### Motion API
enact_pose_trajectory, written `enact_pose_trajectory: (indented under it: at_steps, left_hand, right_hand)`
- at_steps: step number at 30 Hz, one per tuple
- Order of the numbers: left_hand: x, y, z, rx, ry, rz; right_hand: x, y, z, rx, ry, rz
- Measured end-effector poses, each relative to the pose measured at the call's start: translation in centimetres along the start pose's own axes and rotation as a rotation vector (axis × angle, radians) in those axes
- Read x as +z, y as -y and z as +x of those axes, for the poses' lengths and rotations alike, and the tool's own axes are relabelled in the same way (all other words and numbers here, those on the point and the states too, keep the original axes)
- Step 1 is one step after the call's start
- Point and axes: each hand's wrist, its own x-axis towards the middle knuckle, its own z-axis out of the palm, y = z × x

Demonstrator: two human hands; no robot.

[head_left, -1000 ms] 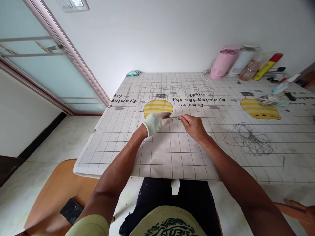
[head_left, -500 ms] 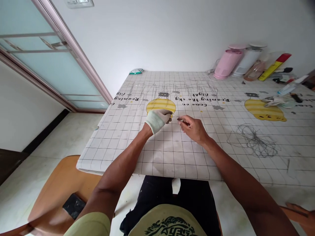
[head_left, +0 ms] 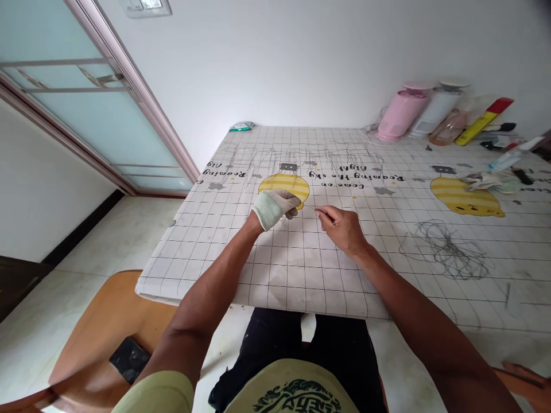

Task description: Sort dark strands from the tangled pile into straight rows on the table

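Observation:
My left hand (head_left: 279,207), in a pale knitted glove, is closed in a pinch above the yellow print on the tablecloth (head_left: 275,269). A little to its right, my bare right hand (head_left: 342,225) pinches thumb against forefinger. Across the gap between them runs a faint thin wire (head_left: 309,207), its ends hidden in the fingers. Off to the right of my right hand lies a loose tangle of thin grey wire (head_left: 451,249). Beyond both hands, several thin wire lengths (head_left: 344,155) are strewn over the far part of the cloth.
At the back right stand a pink cylinder-shaped device (head_left: 400,115), a white one (head_left: 437,112) and a yellow-and-red box (head_left: 484,121). A crumpled glove (head_left: 493,181) lies at the right. A green-white packet (head_left: 241,126) sits at the far left corner. A wooden chair (head_left: 94,321) holds a black object (head_left: 130,359).
My right hand has closed its fingers into a tighter pinch and shifted slightly right. The gap between the hands has widened a little, and a thin wire now shows there.

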Motion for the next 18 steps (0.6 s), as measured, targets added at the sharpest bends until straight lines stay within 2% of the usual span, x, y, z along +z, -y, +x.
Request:
enact_pose_trajectory:
  at_steps: [2, 5, 7, 9, 13, 18]
  left_hand:
    - [-0.5, 0.0, 0.1, -0.007, 0.012, 0.044]
    - [-1.3, 0.0, 0.3, 0.008, 0.083, 0.123]
    - [-1.6, 0.1, 0.3, 0.025, 0.147, 0.161]
    - [-1.7, 0.1, 0.2, 0.041, 0.171, 0.169]
    - [-1.4, 0.0, 0.2, 0.1, 0.123, 0.126]
    - [-1.4, -0.2, 0.0, 0.151, 0.024, 0.13]
  right_hand:
    - [-0.5, 0.0, 0.0, -0.028, 0.044, 0.027]
    - [-1.8, 0.3, 0.0, -0.092, 0.196, 0.141]
    - [-2.8, 0.5, 0.0, -0.091, 0.278, 0.234]
    - [-3.4, 0.7, 0.0, -0.058, 0.296, 0.285]
    - [-3.8, 1.0, 0.1, 0.045, 0.271, 0.301]
    - [-4.9, 1.1, 0.6, 0.156, 0.433, 0.52]
